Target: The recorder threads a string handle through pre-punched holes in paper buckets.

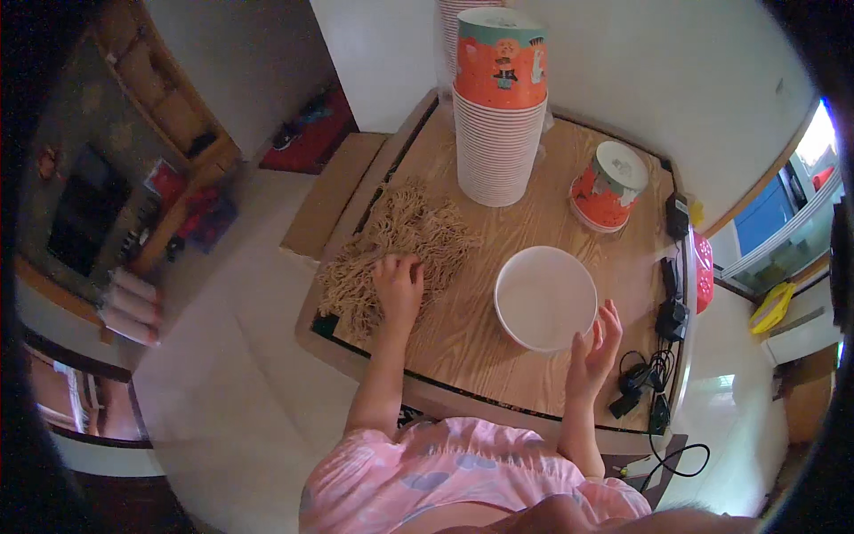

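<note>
The left grip (399,280) rests on the near right side of the tangled brown strands (400,222), fingers bent inward and fairly narrow; whether any strands are caught between them cannot be told. The right grip (594,351) is wide, with thumb and fingers spread, at the right near side of the white bowl (544,298); whether a fingertip touches the rim cannot be made out. The strands lie heaped on the left part of the wood-grain surface (463,356), and the bowl sits to their right with its mouth up; its inside looks bare.

To gather strands well, the left fingers would probably do best to sink into the heap and close on a loose tuft, then tease it clear slowly, since the tangle may drag its neighbours along. The bowl looks light, so a gentle right thumb on its near rim should be enough to steady it without denting the wall.

The heap reaches close to the left edge of the surface, so a pull toward the right looks safer than one outward. Bare wood lies between heap and bowl, giving a short, low path. Behind, the tall tub stack (500,147) and the upturned tub (609,187) limit reach; on the right, the black cables (654,378) crowd the corner near the right wrist.
</note>
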A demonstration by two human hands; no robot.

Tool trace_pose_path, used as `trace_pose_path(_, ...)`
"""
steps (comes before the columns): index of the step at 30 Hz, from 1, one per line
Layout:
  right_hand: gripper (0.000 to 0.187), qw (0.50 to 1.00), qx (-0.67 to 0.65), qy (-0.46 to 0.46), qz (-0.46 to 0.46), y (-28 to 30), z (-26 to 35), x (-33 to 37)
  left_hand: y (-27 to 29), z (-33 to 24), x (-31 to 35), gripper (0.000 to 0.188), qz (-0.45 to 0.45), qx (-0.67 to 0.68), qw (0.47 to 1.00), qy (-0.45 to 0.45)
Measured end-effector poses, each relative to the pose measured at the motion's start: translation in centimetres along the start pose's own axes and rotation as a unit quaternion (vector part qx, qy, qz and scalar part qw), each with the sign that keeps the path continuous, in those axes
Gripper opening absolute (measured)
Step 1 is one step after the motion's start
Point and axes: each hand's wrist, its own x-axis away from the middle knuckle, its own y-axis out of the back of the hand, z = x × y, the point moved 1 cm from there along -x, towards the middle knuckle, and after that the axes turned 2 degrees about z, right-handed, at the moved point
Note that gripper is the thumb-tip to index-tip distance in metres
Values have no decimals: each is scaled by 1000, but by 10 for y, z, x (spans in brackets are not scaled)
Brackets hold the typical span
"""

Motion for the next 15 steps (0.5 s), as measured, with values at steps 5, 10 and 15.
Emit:
trace_pose_path(5,33,999,-4,32,16,-9,13,8,-6,10,5,10,15,15,1000,13)
trace_pose_path(10,30,998,2,42,40,-10,16,11,-10,14,-1,7,-5,17,999,46)
trace_pose_path(15,24,998,4,38,54,-10,20,12,-19,8,-20,14,99,-45,986,128)
